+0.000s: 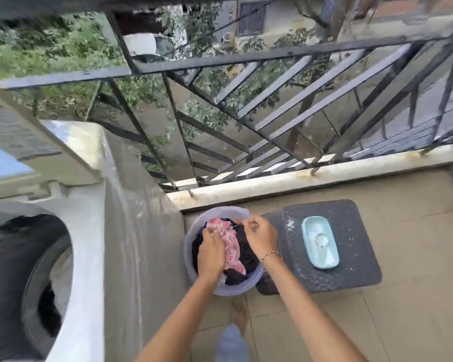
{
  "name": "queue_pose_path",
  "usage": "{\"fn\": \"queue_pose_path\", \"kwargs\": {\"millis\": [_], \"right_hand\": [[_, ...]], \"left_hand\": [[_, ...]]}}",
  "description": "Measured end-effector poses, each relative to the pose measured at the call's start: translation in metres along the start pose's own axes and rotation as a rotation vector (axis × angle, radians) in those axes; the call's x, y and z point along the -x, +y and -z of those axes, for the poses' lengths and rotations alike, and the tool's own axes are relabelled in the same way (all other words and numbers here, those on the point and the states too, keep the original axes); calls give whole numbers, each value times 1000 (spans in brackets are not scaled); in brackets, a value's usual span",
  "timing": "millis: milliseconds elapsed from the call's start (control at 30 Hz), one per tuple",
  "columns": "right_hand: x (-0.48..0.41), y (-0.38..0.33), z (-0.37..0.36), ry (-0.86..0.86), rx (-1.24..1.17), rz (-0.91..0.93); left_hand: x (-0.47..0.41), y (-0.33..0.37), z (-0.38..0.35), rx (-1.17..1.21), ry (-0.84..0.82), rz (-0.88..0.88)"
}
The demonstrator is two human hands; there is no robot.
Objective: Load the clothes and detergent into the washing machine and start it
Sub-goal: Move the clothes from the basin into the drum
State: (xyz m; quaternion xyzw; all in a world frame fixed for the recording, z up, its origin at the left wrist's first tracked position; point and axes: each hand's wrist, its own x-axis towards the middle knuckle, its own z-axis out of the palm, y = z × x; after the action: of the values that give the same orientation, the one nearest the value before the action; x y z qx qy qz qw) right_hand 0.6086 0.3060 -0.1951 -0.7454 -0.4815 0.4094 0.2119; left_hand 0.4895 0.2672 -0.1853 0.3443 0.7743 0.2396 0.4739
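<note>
My left hand (211, 253) on pink cloth (232, 244), fingertips hidden, grasp unclear; right hand (260, 237) pinches its edge; dark clothes (247, 256) underneath.

Floor (403, 322): washing machine (89, 231), basin (233, 290), stool (361, 244) beside.

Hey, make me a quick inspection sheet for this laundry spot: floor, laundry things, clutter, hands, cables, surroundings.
Surface: tiled balcony floor.
Job's things: pink garment over dark clothes in basin; washing machine at left, drum open; blue tub holding white powder, on stool.
Clutter: nothing seen.
Grips: left hand grips pink garment; right hand pinches its top edge.
Cables: nothing seen.
Surroundings: metal railing, trees beyond.
</note>
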Motion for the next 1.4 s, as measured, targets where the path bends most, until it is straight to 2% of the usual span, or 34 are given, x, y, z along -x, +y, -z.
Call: {"fn": "queue_pose_path", "kwargs": {"millis": [133, 233, 433, 600, 700, 800, 900, 967, 1033, 1167, 1233, 1333, 1400], "right_hand": [[-31, 46, -28, -72, 7, -83], [-56, 89, -59, -179, 65, -116], [-99, 169, -128, -388, 158, -198], [-121, 203, -179, -568, 278, -147], [-133, 216, -203, -571, 280, -108], [-142, 226, -221, -562, 211, -189], [-149, 224, -232, -471, 61, -283], [-151, 222, -233, -448, 63, -316], [-145, 216, -228, -436, 119, -287], [-110, 202, -208, -346, 59, -104], [-90, 199, -200, -367, 32, -31], [-63, 194, -189, -461, -84, 4], [-52, 189, -178, -473, -197, -27]], "left_hand": [[-44, -46, -24, 66, -29, 209], [-76, -81, -41, 110, -6, 293], [-131, -145, -72, 183, 44, 348], [-155, -191, -91, 161, 39, 400], [-161, -209, -95, 162, 19, 448], [-165, -221, -95, 185, 30, 474], [-165, -228, -97, 211, 35, 490], [-165, -229, -97, 233, 19, 495], [-166, -226, -96, 266, 0, 478], [-176, -210, -83, 426, -4, 400], [-183, -200, -76, 466, -23, 402], [-182, -191, -74, 397, -149, 498], [-178, -183, -74, 327, -229, 494]]}}
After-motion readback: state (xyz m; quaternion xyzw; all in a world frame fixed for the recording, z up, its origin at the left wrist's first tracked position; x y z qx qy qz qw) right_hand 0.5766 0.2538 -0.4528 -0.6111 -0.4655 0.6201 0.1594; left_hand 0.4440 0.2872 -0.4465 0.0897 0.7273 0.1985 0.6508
